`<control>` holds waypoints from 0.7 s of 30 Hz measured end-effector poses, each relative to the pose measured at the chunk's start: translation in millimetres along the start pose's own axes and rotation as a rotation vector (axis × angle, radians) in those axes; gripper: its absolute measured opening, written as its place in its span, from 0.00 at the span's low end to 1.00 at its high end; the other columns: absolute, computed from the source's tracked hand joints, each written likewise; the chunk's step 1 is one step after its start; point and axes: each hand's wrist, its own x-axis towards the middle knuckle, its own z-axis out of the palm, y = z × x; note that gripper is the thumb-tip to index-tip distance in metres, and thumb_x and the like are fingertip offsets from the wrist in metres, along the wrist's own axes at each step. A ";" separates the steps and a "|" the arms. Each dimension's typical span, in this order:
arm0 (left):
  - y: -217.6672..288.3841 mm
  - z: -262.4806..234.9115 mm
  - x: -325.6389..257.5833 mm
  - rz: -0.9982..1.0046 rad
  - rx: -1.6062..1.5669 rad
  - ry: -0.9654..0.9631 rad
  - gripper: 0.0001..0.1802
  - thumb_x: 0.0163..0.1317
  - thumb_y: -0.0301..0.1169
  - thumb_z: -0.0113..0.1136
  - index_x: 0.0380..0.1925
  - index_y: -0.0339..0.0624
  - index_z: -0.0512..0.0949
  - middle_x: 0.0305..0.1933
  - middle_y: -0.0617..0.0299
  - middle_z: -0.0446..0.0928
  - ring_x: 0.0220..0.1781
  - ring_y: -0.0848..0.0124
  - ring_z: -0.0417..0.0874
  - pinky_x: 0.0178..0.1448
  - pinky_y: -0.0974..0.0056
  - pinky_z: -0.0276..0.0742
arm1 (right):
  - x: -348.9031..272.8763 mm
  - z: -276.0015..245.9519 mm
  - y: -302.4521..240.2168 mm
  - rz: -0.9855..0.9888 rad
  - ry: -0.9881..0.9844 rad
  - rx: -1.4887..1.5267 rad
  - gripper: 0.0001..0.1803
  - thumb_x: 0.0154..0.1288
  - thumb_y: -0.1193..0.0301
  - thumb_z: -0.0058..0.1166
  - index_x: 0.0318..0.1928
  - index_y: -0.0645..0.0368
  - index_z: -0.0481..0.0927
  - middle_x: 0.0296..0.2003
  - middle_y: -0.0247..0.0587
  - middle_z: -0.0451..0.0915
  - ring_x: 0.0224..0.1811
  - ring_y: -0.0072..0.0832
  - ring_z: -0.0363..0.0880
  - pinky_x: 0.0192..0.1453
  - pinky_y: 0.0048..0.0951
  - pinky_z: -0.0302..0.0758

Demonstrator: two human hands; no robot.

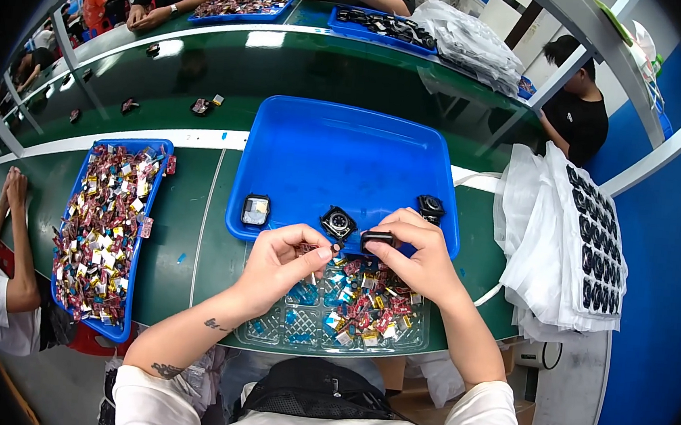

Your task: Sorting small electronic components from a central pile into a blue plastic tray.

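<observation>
A long green worktop (194,224) is stretching across a busy workshop. We are holding our hands just above a clear plastic compartment tray (281,333) of small coloured parts. Our right hand (422,256) is pinching a small black rectangular casing (377,238); our left hand (284,260) is pinching a tiny part beside it, too small to identify. Just beyond both hands, a large blue plastic tray (345,156) is carrying a square black module (338,223).

The person wears a white top with short sleeves that end above the elbows, leaving both forearms bare. The left forearm (184,336) carries small dark tattoos, one near the wrist and one nearer the elbow. Both the left hand (284,258) and right hand (420,252) are bare.
</observation>
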 end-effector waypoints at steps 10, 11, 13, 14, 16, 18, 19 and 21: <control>-3.4 0.0 -3.7 0.066 0.049 -0.052 0.06 0.62 0.26 0.60 0.35 0.34 0.77 0.30 0.65 0.77 0.29 0.80 0.77 0.33 0.73 0.74 | -14.2 21.3 -11.7 0.318 -0.058 0.766 0.11 0.61 0.79 0.56 0.45 0.64 0.75 0.35 0.33 0.76 0.34 0.12 0.74 0.35 0.15 0.73; -1.4 2.8 -4.0 0.072 0.068 -0.052 0.05 0.62 0.26 0.60 0.33 0.34 0.78 0.30 0.64 0.78 0.30 0.80 0.77 0.34 0.73 0.74 | -17.7 23.0 -8.6 0.297 -0.015 0.744 0.10 0.60 0.80 0.58 0.42 0.64 0.75 0.35 0.33 0.77 0.34 0.12 0.74 0.35 0.14 0.72; -1.6 3.3 -6.6 0.073 0.094 -0.037 0.04 0.61 0.25 0.60 0.32 0.34 0.78 0.30 0.64 0.78 0.30 0.80 0.77 0.34 0.74 0.74 | -15.8 28.3 -15.5 0.304 0.060 0.801 0.08 0.58 0.80 0.59 0.37 0.64 0.73 0.36 0.35 0.79 0.33 0.11 0.74 0.34 0.13 0.71; -2.6 3.5 -7.8 0.086 0.145 -0.019 0.04 0.60 0.25 0.61 0.31 0.34 0.79 0.30 0.64 0.79 0.31 0.81 0.77 0.35 0.74 0.73 | -15.5 28.7 -18.0 0.356 0.068 0.817 0.09 0.58 0.81 0.58 0.39 0.64 0.74 0.36 0.36 0.79 0.33 0.11 0.75 0.34 0.13 0.71; -4.2 4.0 -8.4 0.094 0.193 -0.006 0.05 0.59 0.25 0.62 0.29 0.34 0.80 0.29 0.63 0.80 0.31 0.81 0.77 0.36 0.74 0.73 | -15.2 30.2 -22.0 0.413 0.078 0.832 0.10 0.59 0.81 0.57 0.42 0.65 0.75 0.36 0.37 0.80 0.33 0.11 0.75 0.35 0.14 0.72; -4.8 4.7 -7.8 0.063 0.338 0.048 0.05 0.57 0.25 0.63 0.27 0.33 0.81 0.27 0.63 0.81 0.30 0.82 0.77 0.35 0.75 0.73 | -14.7 33.0 -24.4 0.440 0.056 0.747 0.15 0.60 0.83 0.55 0.49 0.67 0.75 0.39 0.39 0.79 0.35 0.16 0.78 0.37 0.17 0.77; -5.4 5.3 -7.0 0.060 0.337 0.045 0.05 0.57 0.25 0.63 0.27 0.33 0.81 0.27 0.63 0.81 0.30 0.82 0.77 0.35 0.75 0.73 | -16.1 34.2 -24.0 0.444 0.058 0.748 0.15 0.60 0.83 0.55 0.49 0.67 0.75 0.39 0.39 0.79 0.35 0.16 0.78 0.37 0.17 0.77; -5.7 6.3 -6.3 0.031 0.401 0.105 0.05 0.56 0.26 0.64 0.27 0.34 0.82 0.24 0.64 0.81 0.27 0.83 0.77 0.32 0.75 0.72 | -19.3 37.4 -23.4 0.393 0.022 0.689 0.18 0.60 0.83 0.54 0.52 0.66 0.75 0.40 0.41 0.79 0.39 0.17 0.78 0.39 0.18 0.78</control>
